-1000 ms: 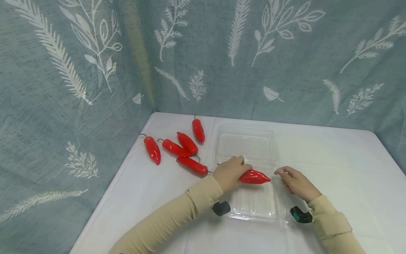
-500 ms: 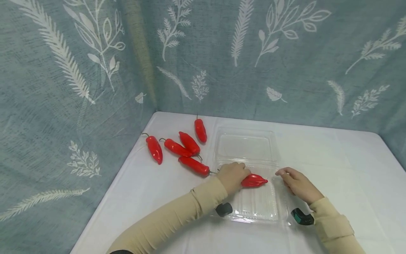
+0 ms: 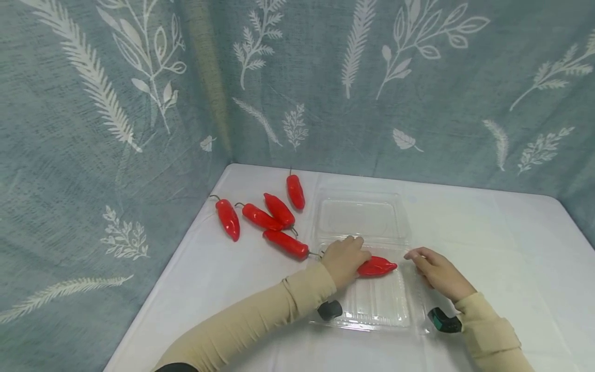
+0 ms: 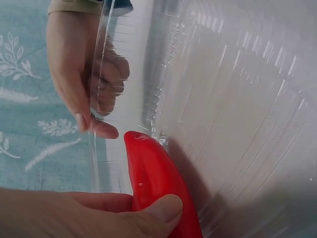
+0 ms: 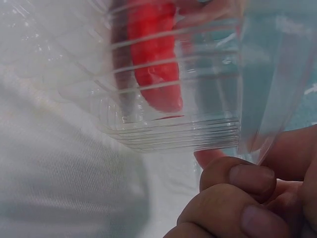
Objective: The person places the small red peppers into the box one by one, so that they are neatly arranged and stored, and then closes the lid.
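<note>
My left hand [image 3: 344, 261] pinches a glossy red chili pepper [image 3: 377, 266] between thumb and fingers, over the base of a clear plastic clamshell container [image 3: 378, 305]. In the left wrist view the thumb [image 4: 166, 208] presses one side of the pepper, its tip pointing toward the container's side wall. My right hand [image 3: 437, 271] is at the container's right side. Thumb and index finger pinch the thin rim, and the other fingers curl below it, as the right wrist view shows. Through the ribbed wall there, the pepper [image 5: 156, 74] appears low inside the base.
Several more red chili peppers [image 3: 228, 219] lie on the white table to the left, one with its stem [image 3: 313, 253] close to the container. The lid [image 3: 358, 213] lies folded back behind the base. A blue-green leaf-patterned curtain [image 3: 325, 134] borders the table at the back and left.
My left hand has lowered the pepper from above the container down into its base, still gripping it. My right hand stays at the right rim. The head view has shifted slightly.
</note>
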{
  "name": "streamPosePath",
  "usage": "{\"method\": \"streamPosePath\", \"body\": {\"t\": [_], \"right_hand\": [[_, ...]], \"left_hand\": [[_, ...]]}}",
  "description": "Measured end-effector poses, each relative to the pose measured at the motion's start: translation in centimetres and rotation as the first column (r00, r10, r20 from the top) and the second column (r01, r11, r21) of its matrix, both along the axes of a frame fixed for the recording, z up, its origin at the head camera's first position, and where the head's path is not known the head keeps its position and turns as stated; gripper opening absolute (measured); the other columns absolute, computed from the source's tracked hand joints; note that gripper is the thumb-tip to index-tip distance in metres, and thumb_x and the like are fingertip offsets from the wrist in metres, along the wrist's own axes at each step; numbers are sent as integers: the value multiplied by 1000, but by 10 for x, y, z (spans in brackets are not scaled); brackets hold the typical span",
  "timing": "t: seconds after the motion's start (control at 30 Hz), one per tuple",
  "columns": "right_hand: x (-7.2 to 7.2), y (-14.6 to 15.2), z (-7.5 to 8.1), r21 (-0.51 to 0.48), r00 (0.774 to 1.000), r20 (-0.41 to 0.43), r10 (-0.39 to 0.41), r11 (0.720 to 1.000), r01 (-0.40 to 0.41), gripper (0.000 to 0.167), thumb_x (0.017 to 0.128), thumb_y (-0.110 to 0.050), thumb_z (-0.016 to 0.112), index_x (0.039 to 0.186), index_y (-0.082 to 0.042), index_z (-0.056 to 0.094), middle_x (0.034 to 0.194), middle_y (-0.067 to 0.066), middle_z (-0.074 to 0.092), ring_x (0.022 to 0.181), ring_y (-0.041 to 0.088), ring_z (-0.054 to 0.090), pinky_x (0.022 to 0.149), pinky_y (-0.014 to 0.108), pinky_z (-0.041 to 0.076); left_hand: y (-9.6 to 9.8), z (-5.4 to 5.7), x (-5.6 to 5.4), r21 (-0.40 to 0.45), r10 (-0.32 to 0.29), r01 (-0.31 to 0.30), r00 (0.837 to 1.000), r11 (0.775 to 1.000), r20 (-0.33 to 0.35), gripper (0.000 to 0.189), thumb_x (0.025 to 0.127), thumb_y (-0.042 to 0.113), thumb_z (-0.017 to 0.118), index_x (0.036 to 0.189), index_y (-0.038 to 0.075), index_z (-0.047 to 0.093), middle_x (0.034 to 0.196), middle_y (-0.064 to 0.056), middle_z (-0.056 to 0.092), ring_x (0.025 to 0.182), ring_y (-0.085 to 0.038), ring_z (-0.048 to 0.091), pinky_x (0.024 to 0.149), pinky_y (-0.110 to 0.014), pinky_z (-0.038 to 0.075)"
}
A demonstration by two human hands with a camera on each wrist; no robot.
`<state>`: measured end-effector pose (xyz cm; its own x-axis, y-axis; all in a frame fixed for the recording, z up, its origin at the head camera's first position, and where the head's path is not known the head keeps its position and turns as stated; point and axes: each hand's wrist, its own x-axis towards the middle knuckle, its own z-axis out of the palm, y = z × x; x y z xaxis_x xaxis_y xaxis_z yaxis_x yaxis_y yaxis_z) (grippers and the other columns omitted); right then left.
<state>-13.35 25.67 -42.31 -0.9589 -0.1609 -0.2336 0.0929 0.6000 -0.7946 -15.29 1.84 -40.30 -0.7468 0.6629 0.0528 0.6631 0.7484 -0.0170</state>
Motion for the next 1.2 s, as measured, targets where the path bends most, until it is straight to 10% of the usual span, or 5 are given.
{"method": "streamPosePath", "body": {"t": [0.43,0.67,0.77,0.97,1.2], "right_hand": [[3,-5,2,36,999,33,-37,999,36,46,103,-35,38,125,2,54,63,0,38,52,12,38,51,27,36],[0,-6,4,39,998,46,-46,998,44,46,104,-35,35,126,2,53,64,-1,38,52,11,37,50,25,36],[0,-5,4,36,998,46,-42,999,40,48,104,-36,35,126,2,53,64,-1,38,51,11,36,50,25,36],[2,-3,1,23,998,53,-44,999,43,47,104,-35,36,125,3,52,64,-1,37,52,10,36,51,25,36],[1,-4,1,10,999,27,-27,1000,27,47,104,-34,35,124,4,52,63,-1,36,50,9,35,48,24,35]], "left_hand": [[-4,3,-5,-33,12,-8,994,999,105,42,77,27,79,117,27,65,103,3,59,97,-13,56,73,-25,49],[-31,26,-13,184,68,-125,954,975,292,43,85,31,72,127,25,60,111,1,58,98,-11,53,79,-23,50],[-57,39,-22,334,110,-235,929,913,354,37,89,30,68,125,24,60,113,1,60,99,-12,56,82,-27,51],[-127,51,-44,551,306,-470,879,689,366,35,90,21,66,124,15,60,113,-8,62,98,-22,58,82,-36,53],[-204,44,-61,528,568,-686,721,500,398,42,92,19,60,131,4,51,122,-23,54,106,-36,54,86,-48,51]]}}
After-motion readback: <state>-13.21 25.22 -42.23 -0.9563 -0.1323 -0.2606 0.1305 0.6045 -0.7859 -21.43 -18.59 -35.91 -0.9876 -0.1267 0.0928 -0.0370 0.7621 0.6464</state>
